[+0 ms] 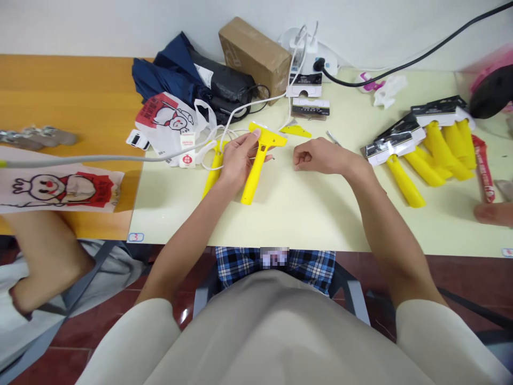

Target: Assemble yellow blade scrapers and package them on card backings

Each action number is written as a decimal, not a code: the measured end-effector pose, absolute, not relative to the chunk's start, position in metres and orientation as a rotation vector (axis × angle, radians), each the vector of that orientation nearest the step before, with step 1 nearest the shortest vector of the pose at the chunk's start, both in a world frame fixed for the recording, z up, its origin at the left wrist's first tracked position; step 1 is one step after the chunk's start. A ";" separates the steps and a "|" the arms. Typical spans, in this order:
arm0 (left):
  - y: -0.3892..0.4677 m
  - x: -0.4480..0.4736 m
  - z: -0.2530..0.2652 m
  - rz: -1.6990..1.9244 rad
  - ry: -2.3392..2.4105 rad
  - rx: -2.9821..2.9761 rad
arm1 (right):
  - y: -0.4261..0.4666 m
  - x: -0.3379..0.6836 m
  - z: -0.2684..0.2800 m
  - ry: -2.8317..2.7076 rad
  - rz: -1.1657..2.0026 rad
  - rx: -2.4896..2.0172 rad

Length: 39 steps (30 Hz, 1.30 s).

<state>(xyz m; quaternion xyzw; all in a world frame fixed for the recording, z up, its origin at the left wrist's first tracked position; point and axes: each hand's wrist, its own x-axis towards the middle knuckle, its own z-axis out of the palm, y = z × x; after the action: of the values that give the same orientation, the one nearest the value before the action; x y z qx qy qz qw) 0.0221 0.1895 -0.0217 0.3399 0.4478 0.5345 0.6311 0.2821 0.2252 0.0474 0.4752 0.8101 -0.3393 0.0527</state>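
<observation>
My left hand [239, 160] is closed on a yellow scraper [256, 168], its wide head away from me and its handle tilted toward me. Behind that wrist, another yellow scraper handle [214, 170] shows in part. My right hand [316, 155] rests low over the table with its fingers curled in; whatever they hold, if anything, is hidden. Just beyond it lies a flat yellow piece [295, 129]. A small metal piece [332, 138] lies beside the right wrist.
Packaged yellow scrapers [405, 179] are piled at the right. Black-and-white cards [310, 107] lie near a power strip [328, 69]. A cardboard box [256, 56], a dark umbrella [168, 69] and a plastic bag [166, 120] stand at the back left. White cables cross the table. People's arms show at both sides.
</observation>
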 end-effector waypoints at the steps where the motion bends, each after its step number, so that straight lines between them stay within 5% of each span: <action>1: 0.186 0.024 -0.020 1.212 1.015 0.761 | 0.227 0.280 0.047 2.472 -1.030 1.413; 24: 0.183 0.032 -0.024 1.200 0.980 0.758 | 0.261 0.291 0.054 2.417 -0.837 1.542; 39: 0.163 0.054 -0.025 1.122 0.970 0.761 | 0.222 0.281 0.109 2.919 -1.066 1.540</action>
<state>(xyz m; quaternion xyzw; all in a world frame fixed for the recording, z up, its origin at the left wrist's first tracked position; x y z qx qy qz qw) 0.0541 0.1626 -0.0247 0.3379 0.4307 0.4983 0.6723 0.2815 0.2224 0.1086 0.4381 0.8304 -0.3034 -0.1625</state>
